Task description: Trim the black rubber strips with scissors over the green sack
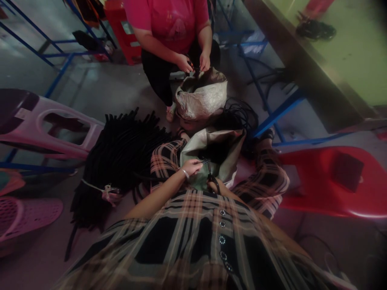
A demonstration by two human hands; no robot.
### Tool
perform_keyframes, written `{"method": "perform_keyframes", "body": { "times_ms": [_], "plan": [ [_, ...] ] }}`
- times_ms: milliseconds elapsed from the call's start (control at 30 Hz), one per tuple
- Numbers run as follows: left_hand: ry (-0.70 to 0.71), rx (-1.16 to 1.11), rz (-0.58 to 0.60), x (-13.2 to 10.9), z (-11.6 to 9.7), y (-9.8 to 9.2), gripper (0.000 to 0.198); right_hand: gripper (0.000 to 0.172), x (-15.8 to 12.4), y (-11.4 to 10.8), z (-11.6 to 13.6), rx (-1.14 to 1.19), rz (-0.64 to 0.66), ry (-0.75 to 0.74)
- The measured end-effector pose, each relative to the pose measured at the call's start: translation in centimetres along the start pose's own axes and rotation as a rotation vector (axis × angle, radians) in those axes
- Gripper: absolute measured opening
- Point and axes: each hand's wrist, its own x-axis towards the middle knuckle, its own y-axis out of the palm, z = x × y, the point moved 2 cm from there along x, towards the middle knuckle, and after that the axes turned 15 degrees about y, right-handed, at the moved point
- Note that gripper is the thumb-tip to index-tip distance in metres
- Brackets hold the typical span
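My left hand (192,166) pinches a thin black strip (206,161) over the mouth of an open pale sack (193,147). Close by on the right, my right hand (215,185) is closed round the dark handles of a pair of scissors (211,174), whose blades point away from me towards the strip. Whether the blades touch the strip is too small to tell. The sack stands between my knees, its inside dark. To the left lies a large bundle of black strips or tubes (121,157), tied near its lower end with a pale cord (99,188).
Opposite me a person in a pink top (172,24) works with both hands over another sack (202,100). A pink stool (66,121) and pink basket (30,217) stand left. On the right are a red stool (326,181), blue table legs (278,114) and black cables (242,112).
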Motion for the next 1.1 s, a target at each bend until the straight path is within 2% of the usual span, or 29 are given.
{"method": "perform_keyframes", "body": {
  "times_ms": [133, 300, 533, 733, 1100],
  "plan": [
    [0.000, -0.001, 0.022, -0.3, -0.2, 0.7, 0.023, 0.015, 0.5, 0.2, -0.5, 0.033, 0.086, 0.007],
    [0.010, -0.003, 0.039, -0.7, -0.2, 1.4, 0.020, 0.017, 0.9, 0.3, -1.1, 0.085, 0.128, 0.035],
    [0.012, 0.015, 0.042, -0.6, 0.1, 1.1, 0.024, 0.022, 0.2, 0.3, -0.5, 0.140, 0.191, 0.105],
    [0.004, 0.044, 0.054, -0.9, -0.1, 1.1, 0.025, 0.024, 0.2, 0.3, -0.6, 0.145, 0.169, 0.139],
    [0.096, 0.140, 0.079, -0.8, 0.4, 1.2, 0.025, 0.016, 0.4, 0.0, -0.7, 0.039, 0.122, 0.023]
  ]
}}
